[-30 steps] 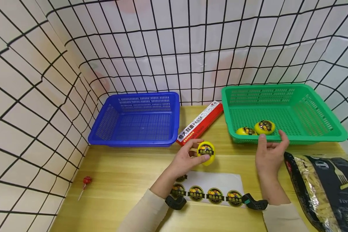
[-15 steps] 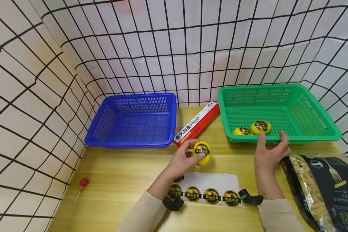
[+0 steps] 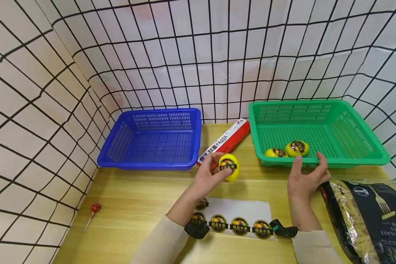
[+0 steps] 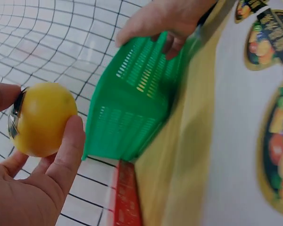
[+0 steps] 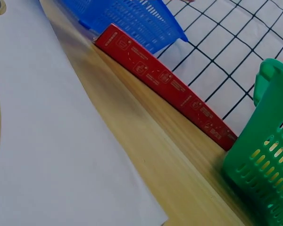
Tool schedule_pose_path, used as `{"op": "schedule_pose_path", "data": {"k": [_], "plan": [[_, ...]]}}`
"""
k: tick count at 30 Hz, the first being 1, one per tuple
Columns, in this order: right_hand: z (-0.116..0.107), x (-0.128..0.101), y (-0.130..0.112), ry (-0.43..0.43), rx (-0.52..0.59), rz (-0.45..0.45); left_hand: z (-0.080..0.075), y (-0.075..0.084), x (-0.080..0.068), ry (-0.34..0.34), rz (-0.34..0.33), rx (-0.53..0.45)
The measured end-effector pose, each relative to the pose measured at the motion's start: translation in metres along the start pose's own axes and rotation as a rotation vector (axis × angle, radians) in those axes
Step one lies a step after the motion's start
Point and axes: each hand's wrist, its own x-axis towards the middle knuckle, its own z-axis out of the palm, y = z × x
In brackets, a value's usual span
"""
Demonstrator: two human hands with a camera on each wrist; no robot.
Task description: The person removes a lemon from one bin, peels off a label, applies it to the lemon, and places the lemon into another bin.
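Observation:
My left hand pinches a yellow lemon between thumb and fingers, above the table in front of the red pasta box. A round black label with fruit pictures is stuck on the lemon, under the thumb. At the front rim of the green basket is my right hand, thumb and forefinger spread apart, holding nothing visible. Whether it touches the rim is unclear. Inside that basket, near the front, lie two labelled lemons, one lemon beside the other lemon. A sticker sheet with several round labels lies below my hands.
A blue basket stands at the back left. The red and white pasta box lies slanted between the baskets. A pasta bag is at the right, a red lollipop at the left. A black wire grid stands behind.
My left hand has lifted the lemon slightly, away from the sticker sheet. The right hand stays by the green basket's rim. The whole view has shifted a little.

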Motion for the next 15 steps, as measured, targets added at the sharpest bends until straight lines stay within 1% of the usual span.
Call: {"op": "schedule_pose_path", "data": {"k": [7, 12, 15], "plan": [[0.0, -0.001, 0.001, 0.003, -0.005, -0.029, 0.003, 0.014, 0.012, 0.041, 0.034, 0.164], [0.0, -0.001, 0.002, 0.006, 0.008, -0.035, 0.007, 0.023, 0.022, 0.048, 0.034, 0.22], [0.0, 0.0, 0.002, 0.01, 0.006, -0.033, 0.012, 0.029, 0.029, 0.045, 0.033, 0.225]]}}
